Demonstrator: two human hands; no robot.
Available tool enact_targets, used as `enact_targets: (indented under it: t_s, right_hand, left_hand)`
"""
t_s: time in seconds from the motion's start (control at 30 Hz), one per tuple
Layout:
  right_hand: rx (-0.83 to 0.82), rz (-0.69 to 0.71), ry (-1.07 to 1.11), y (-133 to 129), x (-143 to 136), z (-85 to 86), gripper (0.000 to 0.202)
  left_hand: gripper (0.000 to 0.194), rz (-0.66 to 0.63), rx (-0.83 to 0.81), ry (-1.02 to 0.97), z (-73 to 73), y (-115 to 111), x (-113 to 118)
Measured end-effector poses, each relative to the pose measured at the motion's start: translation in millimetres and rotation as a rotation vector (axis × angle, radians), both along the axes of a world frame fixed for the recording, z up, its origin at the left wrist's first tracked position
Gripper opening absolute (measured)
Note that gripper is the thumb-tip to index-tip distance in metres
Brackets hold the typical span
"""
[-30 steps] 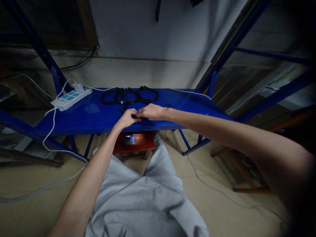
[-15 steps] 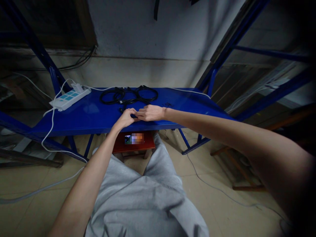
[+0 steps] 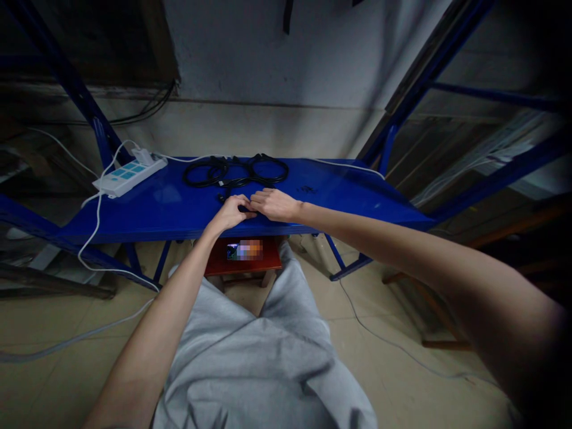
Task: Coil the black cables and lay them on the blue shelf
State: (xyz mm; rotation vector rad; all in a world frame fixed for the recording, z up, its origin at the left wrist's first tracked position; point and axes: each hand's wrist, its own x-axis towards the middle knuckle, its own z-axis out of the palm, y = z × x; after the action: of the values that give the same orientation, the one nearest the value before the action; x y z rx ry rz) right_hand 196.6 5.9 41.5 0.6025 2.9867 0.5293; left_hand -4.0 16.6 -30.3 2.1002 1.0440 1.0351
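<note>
Both hands meet above the front part of a blue metal shelf. My left hand is closed in a pinch, with thumb and fingers curled round a dark gap. A black cable shows right behind it and seems to run into its grip. My right hand presses against the left fingertips, its fingers bent and closed; what they hold is hidden. Farther back, coiled black cables lie in loops. Some small thin black pieces are scattered to the right of my right hand.
A white power strip with a plug in it sits on the shelf's left, trailing a white cord. Blue uprights flank the shelf. Under its front edge is a red-brown stool bearing a lit screen.
My right hand has shifted slightly to the right and its fingers curl more. The left hand stays nearly in place. The whole view has moved a little.
</note>
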Motion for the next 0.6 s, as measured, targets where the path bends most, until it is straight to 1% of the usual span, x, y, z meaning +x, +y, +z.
enact_targets:
  t_s: [0.13,0.23,0.33,0.4,0.47,0.6]
  right_hand:
    - [-0.01,-0.089,0.03,-7,-5,1.0,0.036]
    - [0.0,-0.1,-0.001,-9,-6,3.8,0.036]
    - [0.008,-0.105,-0.03,-10,-7,4.8,0.037]
    - [-0.001,-0.134,-0.035,-12,-9,5.1,0.038]
    - [-0.022,-0.197,-0.029,-14,-14,5.8,0.038]
    - [-0.109,-0.398,-0.006,-17,-29,10.5,0.031]
  left_hand:
    - [0.013,-0.006,0.005,-0.006,-1.6,1,0]
    - [0.011,-0.02,0.006,-0.006,-2.7,1,0]
    - [0.009,-0.009,0.008,0.014,-2.5,0,0]
    - [0.01,-0.001,0.014,0.029,-1.4,-1,0]
    - [0.01,0.001,0.023,0.039,0.1,-2,0]
    - [0.009,0.007,0.038,0.048,2.9,-4,0]
